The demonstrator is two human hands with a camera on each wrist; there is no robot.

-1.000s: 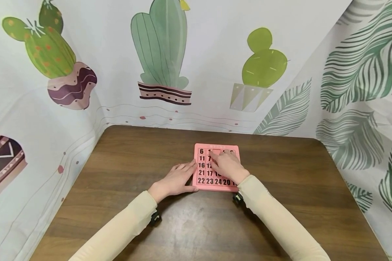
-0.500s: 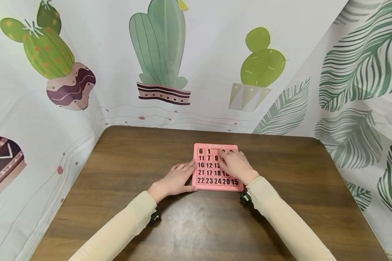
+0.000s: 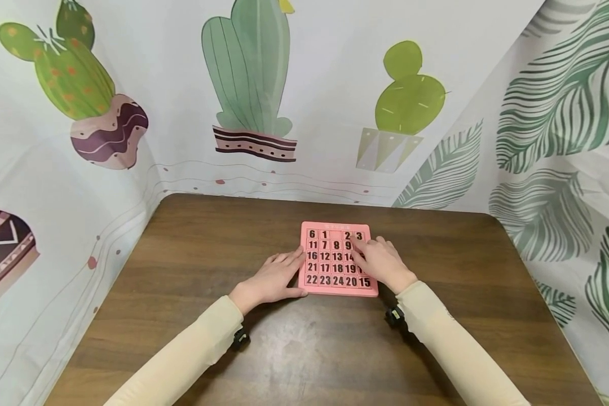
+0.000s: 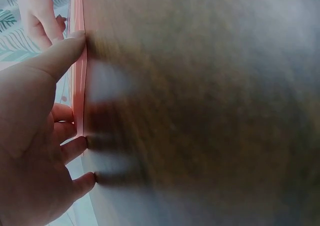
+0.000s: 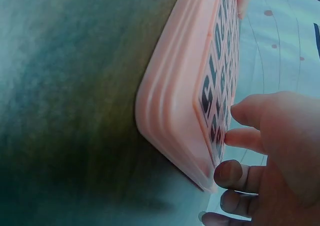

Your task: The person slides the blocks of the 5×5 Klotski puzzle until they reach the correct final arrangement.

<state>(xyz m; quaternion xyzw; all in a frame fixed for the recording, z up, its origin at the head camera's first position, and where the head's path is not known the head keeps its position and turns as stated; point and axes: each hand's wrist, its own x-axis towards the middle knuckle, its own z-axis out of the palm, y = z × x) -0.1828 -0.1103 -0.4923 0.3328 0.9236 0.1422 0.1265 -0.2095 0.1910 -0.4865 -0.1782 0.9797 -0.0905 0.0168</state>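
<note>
A pink sliding number puzzle [image 3: 330,290] lies flat on the brown table. Its top row reads 6, 1, a vacant slot, 2 and 3. My left hand [image 3: 271,281] rests at the puzzle's left side, fingers extended along the edge and thumb [image 4: 70,48] at the near corner. Over the right part of the board is my right hand [image 3: 383,262], its index fingertip by the 2 and 9 tiles. In the right wrist view its other fingers hang loosely bent beside the puzzle's right edge. The hand covers some tiles on that side.
The wooden table [image 3: 233,231] spreads around the puzzle. A white cloth backdrop [image 3: 330,113] printed with cacti and leaves hangs behind it and along both sides. Each wrist carries a small black camera, such as the left wrist camera [image 3: 241,339].
My right hand has slid rightward across the puzzle, from the 1 tile to the 2 and 9 tiles, uncovering more numbers. My left hand and the puzzle stay in place.
</note>
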